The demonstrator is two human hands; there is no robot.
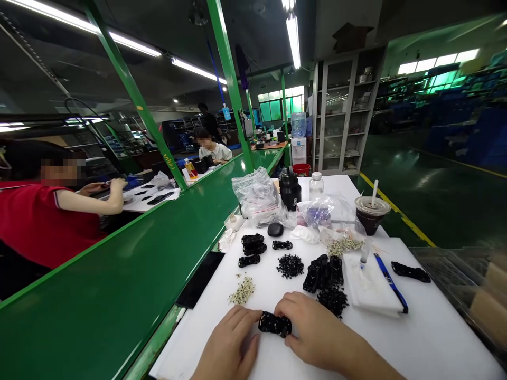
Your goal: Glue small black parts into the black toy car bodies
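Note:
A small black plastic part (274, 324), shaped like a toy car chassis, is at the near middle of the white table. My right hand (317, 330) pinches its right end between thumb and fingers. At its left end, the fingertips of my left hand (232, 343) press against it, with the thumb below. Just beyond my left hand lies a heap of tiny pale pieces (242, 290). Piles of tiny black pieces (290, 266) lie farther up. Similar black parts are stacked at the left (253, 244) and heaped near the middle (322, 273).
To the right lie a white pad (370, 287), a blue cutter-like tool (391, 282) and another black part (411, 271). A drink cup (370, 215), black bottle (290, 191) and plastic bags (257, 195) stand at the back. A green partition (130, 258) runs along the left; co-workers sit beyond it.

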